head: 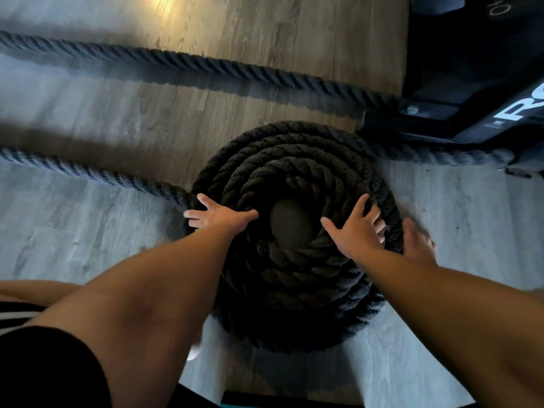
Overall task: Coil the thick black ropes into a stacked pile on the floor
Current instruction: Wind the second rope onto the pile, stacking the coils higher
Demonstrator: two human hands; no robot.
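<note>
- At far left I see a loose strand (88, 172) of thick black rope lying on the wooden floor (88, 119). It runs rightward into the left edge of the coiled pile, right beside the left hand's fingertips.
- A second strand (182, 61) lies further away, well apart from both hands. It crosses the floor from the left edge to the black frame at upper right.
- My operator's left hand (219, 216) lies flat on the left side of the pile. Its fingers (203, 199) are spread wide and straight and grip nothing. The thumb points toward the pile's centre hole.
- The coiled pile (294, 160) sits on the floor between and under both hands, stacked in round turns around a small open centre.
- The right hand (357, 231) lies flat on the right side of the pile. Its fingers are splayed wide and it holds nothing, with the thumb toward the centre hole.
- Just right of it is a blurred skin-toned shape (416, 241) at the pile's rim. I cannot tell what it is.
- At upper right stands a black frame (471, 83). White letters "RO" are readable and the rest is cut off by the edge. Fainter writing above is illegible.
</note>
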